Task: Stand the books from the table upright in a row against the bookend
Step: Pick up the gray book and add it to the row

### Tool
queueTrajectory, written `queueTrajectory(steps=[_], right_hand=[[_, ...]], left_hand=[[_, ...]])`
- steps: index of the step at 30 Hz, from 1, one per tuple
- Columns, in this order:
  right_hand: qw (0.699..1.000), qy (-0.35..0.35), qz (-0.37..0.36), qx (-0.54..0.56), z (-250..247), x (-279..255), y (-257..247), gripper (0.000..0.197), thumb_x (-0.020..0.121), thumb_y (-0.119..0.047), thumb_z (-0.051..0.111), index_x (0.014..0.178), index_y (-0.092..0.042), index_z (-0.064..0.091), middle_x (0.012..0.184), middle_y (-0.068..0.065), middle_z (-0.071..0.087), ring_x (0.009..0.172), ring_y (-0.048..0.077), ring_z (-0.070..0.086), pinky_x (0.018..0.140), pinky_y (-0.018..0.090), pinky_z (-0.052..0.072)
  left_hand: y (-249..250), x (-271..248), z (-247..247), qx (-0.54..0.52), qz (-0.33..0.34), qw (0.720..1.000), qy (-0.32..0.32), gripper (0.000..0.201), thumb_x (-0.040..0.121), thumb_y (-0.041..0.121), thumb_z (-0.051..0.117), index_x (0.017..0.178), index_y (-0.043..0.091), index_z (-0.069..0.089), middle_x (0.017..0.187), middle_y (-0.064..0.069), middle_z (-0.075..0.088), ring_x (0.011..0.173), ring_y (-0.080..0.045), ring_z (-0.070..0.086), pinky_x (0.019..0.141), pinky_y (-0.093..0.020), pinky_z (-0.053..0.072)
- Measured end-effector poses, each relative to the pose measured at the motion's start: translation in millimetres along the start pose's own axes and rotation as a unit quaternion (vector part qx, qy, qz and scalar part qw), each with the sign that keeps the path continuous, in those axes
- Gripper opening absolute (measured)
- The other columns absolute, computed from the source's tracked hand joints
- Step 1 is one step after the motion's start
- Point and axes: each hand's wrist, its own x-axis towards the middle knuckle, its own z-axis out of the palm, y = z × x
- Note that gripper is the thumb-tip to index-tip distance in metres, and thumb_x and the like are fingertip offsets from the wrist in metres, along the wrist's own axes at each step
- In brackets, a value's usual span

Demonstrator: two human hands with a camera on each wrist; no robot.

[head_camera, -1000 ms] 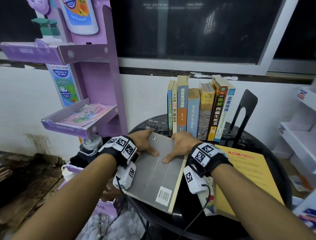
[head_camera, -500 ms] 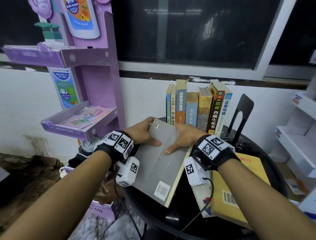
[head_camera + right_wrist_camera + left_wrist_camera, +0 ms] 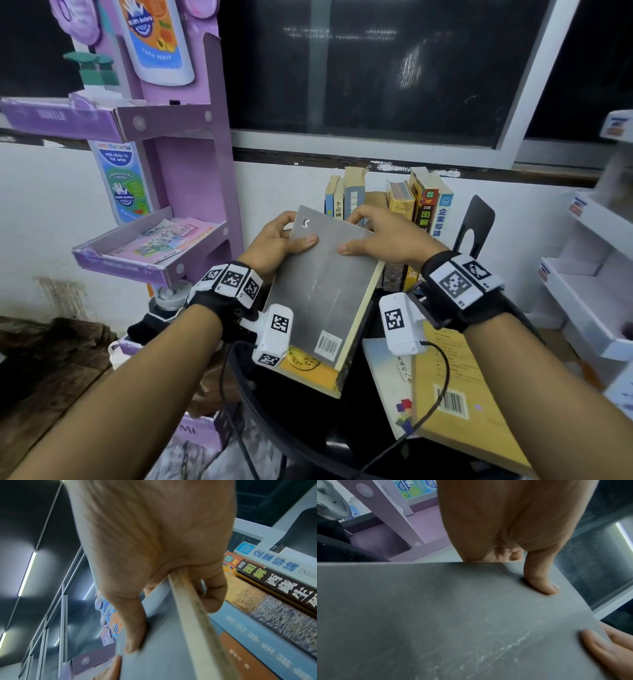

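Centrally in the head view, the grey book [image 3: 322, 291] is tilted, its far end raised toward the upper middle of the frame and its barcode end low, over a yellow book [image 3: 308, 371] on the black table [image 3: 342, 442]. Its long axis runs from lower centre up to the row of standing books [image 3: 390, 205], which sits directly behind its raised end, with the black bookend [image 3: 474, 222] at the row's right side. Both hands are at that far end, so neither is clearly nearer the row.

Your left hand [image 3: 274, 243] grips the upper left corner, thumb [image 3: 539, 580] flat on the cover and fingers curled behind. Your right hand [image 3: 383, 236] pinches the upper right edge, thumb on the cover and fingers [image 3: 212, 599] wrapped over the page block. Both wrists are held level, palms facing each other across the cover.

To the lower right of the frame, a large yellow book [image 3: 466, 404] lies flat over a white book [image 3: 387, 370].

Judged from this pose, the book needs swinging fully upright, spine toward you; only the row's left end looks free, though the hands hide it.
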Motion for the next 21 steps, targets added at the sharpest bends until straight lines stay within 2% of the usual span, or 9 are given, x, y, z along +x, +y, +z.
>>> queueTrajectory(steps=[4, 8, 9, 11, 13, 15, 17, 19, 21], right_hand=[[0.998, -0.014, -0.039, 0.051, -6.5, -11.7, 4.6, 0.036, 0.082, -0.039, 0.074, 0.114, -0.028, 0.061, 0.11, -0.005, 0.065, 0.093, 0.015, 0.066, 0.082, 0.039, 0.057], [0.996, -0.05, -0.058, 0.035, -7.3, -19.3, 6.7, 0.058, 0.079, -0.035, 0.077, 0.132, -0.034, 0.052, 0.119, -0.01, 0.062, 0.102, 0.014, 0.064, 0.089, 0.04, 0.055], [0.996, -0.064, -0.057, 0.038, -7.9, -20.6, 7.5, 0.066, 0.078, -0.032, 0.078, 0.136, -0.036, 0.048, 0.121, -0.01, 0.061, 0.104, 0.013, 0.064, 0.086, 0.037, 0.056], [0.995, -0.078, -0.059, 0.033, -9.2, -23.4, 8.2, 0.075, 0.08, -0.026, 0.077, 0.143, -0.039, 0.039, 0.122, -0.01, 0.058, 0.101, 0.012, 0.064, 0.07, 0.023, 0.058], [0.996, -0.06, -0.07, 0.003, -10.5, -25.6, 8.2, 0.075, 0.083, -0.023, 0.075, 0.145, -0.04, 0.035, 0.122, -0.009, 0.057, 0.098, 0.011, 0.063, 0.058, 0.014, 0.052], [0.996, -0.03, -0.082, -0.02, -11.5, -26.4, 10.0, 0.072, 0.084, -0.022, 0.073, 0.145, -0.038, 0.037, 0.127, -0.008, 0.056, 0.101, 0.011, 0.061, 0.066, 0.017, 0.053], [0.996, -0.014, -0.083, -0.007, -13.4, -27.5, 13.9, 0.07, 0.085, -0.02, 0.073, 0.144, -0.037, 0.04, 0.13, -0.007, 0.055, 0.107, 0.014, 0.061, 0.079, 0.03, 0.057], [0.997, -0.009, -0.08, 0.008, -17.2, -30.2, 16.7, 0.068, 0.085, -0.018, 0.073, 0.143, -0.036, 0.041, 0.131, -0.005, 0.055, 0.109, 0.017, 0.061, 0.084, 0.037, 0.058], [0.996, -0.005, -0.085, 0.012, -22.7, -33.5, 19.0, 0.067, 0.086, -0.017, 0.072, 0.144, -0.034, 0.042, 0.134, -0.005, 0.054, 0.111, 0.015, 0.059, 0.087, 0.037, 0.057]], left_hand=[[0.4, 1.2, -0.5, -0.052, 0.022, 0.998, -0.031, 0.04, 0.074, 0.002, 0.065, 0.11, 0.015, 0.054, 0.103, -0.018, 0.068, 0.083, -0.032, 0.068, 0.077, -0.047, 0.057], [-0.3, 2.2, 3.6, -0.056, 0.019, 0.997, -0.051, 0.045, 0.073, 0.001, 0.065, 0.116, 0.011, 0.053, 0.102, -0.016, 0.069, 0.084, -0.029, 0.069, 0.075, -0.041, 0.059], [-0.6, 2.5, 5.4, -0.054, 0.015, 0.997, -0.053, 0.045, 0.073, 0.002, 0.066, 0.115, 0.012, 0.053, 0.102, -0.015, 0.069, 0.085, -0.029, 0.069, 0.076, -0.041, 0.059], [-0.7, 3.2, 9.0, -0.049, 0.01, 0.998, -0.049, 0.044, 0.073, 0.002, 0.066, 0.115, 0.012, 0.054, 0.103, -0.016, 0.069, 0.086, -0.03, 0.069, 0.076, -0.042, 0.059], [-0.7, 5.7, 13.1, -0.04, 0.007, 0.998, -0.041, 0.044, 0.074, 0.004, 0.067, 0.116, 0.011, 0.054, 0.106, -0.018, 0.068, 0.089, -0.033, 0.068, 0.079, -0.045, 0.058], [0.3, 10.0, 18.1, -0.016, 0.005, 0.999, -0.034, 0.051, 0.073, 0.008, 0.07, 0.121, 0.008, 0.054, 0.111, -0.022, 0.066, 0.096, -0.037, 0.065, 0.087, -0.051, 0.054], [4.2, 14.9, 24.5, 0.014, 0.004, 0.999, -0.03, 0.055, 0.071, 0.011, 0.072, 0.123, 0.008, 0.054, 0.114, -0.023, 0.066, 0.101, -0.039, 0.064, 0.093, -0.054, 0.05], [10.6, 19.4, 31.2, 0.039, 0.001, 0.999, -0.037, 0.052, 0.069, 0.011, 0.071, 0.119, 0.009, 0.057, 0.112, -0.021, 0.066, 0.101, -0.036, 0.064, 0.096, -0.052, 0.049], [18.8, 22.7, 39.1, 0.048, -0.002, 0.998, -0.048, 0.048, 0.066, 0.01, 0.067, 0.112, 0.013, 0.058, 0.104, -0.014, 0.066, 0.094, -0.027, 0.064, 0.092, -0.042, 0.049]])
